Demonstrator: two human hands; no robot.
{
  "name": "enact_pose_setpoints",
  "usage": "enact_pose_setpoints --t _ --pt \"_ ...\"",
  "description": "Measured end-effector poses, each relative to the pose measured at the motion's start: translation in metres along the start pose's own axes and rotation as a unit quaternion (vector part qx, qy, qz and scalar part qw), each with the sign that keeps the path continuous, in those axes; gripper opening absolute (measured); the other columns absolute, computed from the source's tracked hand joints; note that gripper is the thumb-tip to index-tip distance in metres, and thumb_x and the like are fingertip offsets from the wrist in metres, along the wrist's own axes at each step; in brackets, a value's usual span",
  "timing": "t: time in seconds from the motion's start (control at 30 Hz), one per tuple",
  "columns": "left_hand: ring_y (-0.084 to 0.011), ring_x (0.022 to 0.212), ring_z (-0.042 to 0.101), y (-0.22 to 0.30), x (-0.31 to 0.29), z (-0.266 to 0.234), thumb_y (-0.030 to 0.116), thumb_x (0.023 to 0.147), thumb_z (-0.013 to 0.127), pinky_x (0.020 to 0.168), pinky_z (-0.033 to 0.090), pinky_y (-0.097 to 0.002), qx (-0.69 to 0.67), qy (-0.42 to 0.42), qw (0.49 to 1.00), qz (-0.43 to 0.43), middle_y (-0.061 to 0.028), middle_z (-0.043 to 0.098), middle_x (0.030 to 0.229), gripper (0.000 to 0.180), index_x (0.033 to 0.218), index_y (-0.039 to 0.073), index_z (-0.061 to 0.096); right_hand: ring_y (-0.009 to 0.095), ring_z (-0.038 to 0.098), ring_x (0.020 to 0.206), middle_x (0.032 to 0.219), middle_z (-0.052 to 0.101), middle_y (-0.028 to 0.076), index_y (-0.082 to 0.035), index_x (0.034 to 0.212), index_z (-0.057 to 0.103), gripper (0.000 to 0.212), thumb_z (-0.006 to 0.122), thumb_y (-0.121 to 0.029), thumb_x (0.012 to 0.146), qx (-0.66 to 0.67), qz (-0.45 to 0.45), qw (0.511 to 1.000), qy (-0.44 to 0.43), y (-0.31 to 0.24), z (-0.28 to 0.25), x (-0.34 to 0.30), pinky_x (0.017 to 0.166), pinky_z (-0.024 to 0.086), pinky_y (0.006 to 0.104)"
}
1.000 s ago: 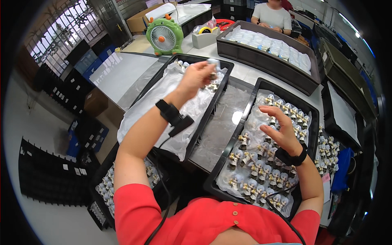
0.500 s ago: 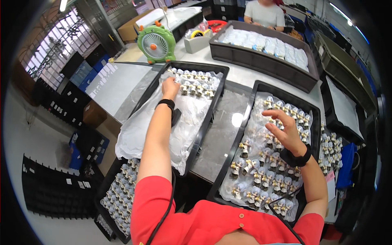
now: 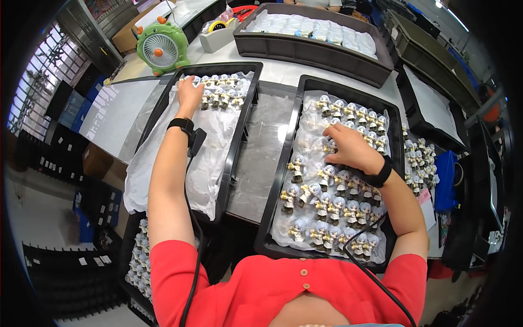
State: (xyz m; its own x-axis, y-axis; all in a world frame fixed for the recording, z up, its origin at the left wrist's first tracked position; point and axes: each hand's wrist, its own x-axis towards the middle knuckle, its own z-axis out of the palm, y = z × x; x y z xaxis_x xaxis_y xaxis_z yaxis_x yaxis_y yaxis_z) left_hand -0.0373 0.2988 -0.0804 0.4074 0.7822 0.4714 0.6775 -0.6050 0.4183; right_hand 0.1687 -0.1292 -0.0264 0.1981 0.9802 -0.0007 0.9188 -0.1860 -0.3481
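1. Below the near edge of the surface (image 3: 264, 122), toward its left, a lower tray (image 3: 123, 270) holds close-set figurines (image 3: 140, 256), partly covered by the left forearm.
2. The right tray (image 3: 265, 240), black and lined with white sheeting, sits on the surface; its pale-haired figurines (image 3: 322, 206) fill rough rows from the near edge up to the far edge, with some gaps along the left side.
3. The right hand (image 3: 353, 147) is over the middle of that tray, thumb and fingers parted in a curve, one figurine showing in the gap (whether skin touches it, I cannot tell).
4. Left of it, across a bare grey strip of the surface, stands the left tray (image 3: 239, 131), its white liner (image 3: 215, 147) hanging over the near edge.
5. Two short rows of figurines (image 3: 222, 99) lie along that tray's far edge; the left hand (image 3: 189, 97) is at their left end, by the far left corner, fingers bent. Its grip is hidden, so I cannot tell what it holds.
6. Toward the surface's far edge are a green fan (image 3: 159, 50), a tape dispenser (image 3: 218, 38) and a brown bin (image 3: 310, 53) of white packets (image 3: 316, 27).
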Motion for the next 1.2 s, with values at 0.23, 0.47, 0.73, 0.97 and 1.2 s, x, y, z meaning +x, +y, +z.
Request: enact_pose_setpoints --t 0.23,0.47,0.73,0.97,1.2 --pt "-0.0105 0.094 0.054 0.16 -0.057 -0.083 0.015 0.085 0.063 0.08 0.044 -0.0254 -0.482 -0.185 0.857 0.001 -0.004 0.059 0.109 0.034 0.117 0.006 0.058 0.029 0.059 0.089 0.098 0.06 0.013 -0.007 0.122 0.05 0.062 0.074 -0.013 0.065 0.189 -0.067 0.974 0.103 -0.009 -0.011 0.0 0.082 0.047 0.0346" --pt "-0.0176 0.106 0.056 0.233 -0.167 -0.11 0.018 0.091 0.056 0.085 0.047 -0.0294 -0.629 -0.459 0.597 -0.193 -0.0055 0.053 0.118 0.046 0.133 0.006 0.041 0.016 0.056 0.105 0.114 0.058 0.008 -0.012 0.138 0.032 0.083 0.077 -0.006 0.069 0.391 -0.187 0.876 0.211 -0.026 -0.021 -0.005 0.094 0.043 0.0316" --pt "-0.0172 0.095 0.062 0.242 -0.185 -0.093 0.023 0.092 0.056 0.082 0.051 -0.0316 -0.692 -0.449 0.544 -0.154 -0.0045 0.055 0.112 0.04 0.126 0.005 0.043 0.018 0.054 0.112 0.12 0.056 0.011 -0.013 0.142 0.026 0.085 0.075 -0.007 0.072 0.437 -0.177 0.863 0.184 -0.028 -0.017 -0.005 0.097 0.042 0.0324" --pt "-0.0205 0.095 0.062 0.234 -0.187 -0.081 0.024 0.092 0.056 0.081 0.051 -0.0328 -0.683 -0.456 0.543 -0.176 -0.0064 0.054 0.113 0.042 0.126 0.005 0.041 0.02 0.054 0.11 0.122 0.055 0.011 -0.014 0.142 0.025 0.089 0.078 -0.014 0.07 0.416 -0.174 0.88 0.153 -0.025 -0.007 0.001 0.095 0.044 0.0335" --pt "-0.0263 0.099 0.061 0.231 -0.186 -0.083 0.027 0.091 0.057 0.08 0.053 -0.0353 -0.708 -0.448 0.511 -0.194 -0.0103 0.051 0.117 0.046 0.126 0.003 0.039 0.022 0.053 0.109 0.124 0.053 0.009 -0.014 0.143 0.026 0.096 0.082 -0.02 0.065 0.346 -0.167 0.911 0.152 -0.028 -0.002 0.002 0.092 0.043 0.035"
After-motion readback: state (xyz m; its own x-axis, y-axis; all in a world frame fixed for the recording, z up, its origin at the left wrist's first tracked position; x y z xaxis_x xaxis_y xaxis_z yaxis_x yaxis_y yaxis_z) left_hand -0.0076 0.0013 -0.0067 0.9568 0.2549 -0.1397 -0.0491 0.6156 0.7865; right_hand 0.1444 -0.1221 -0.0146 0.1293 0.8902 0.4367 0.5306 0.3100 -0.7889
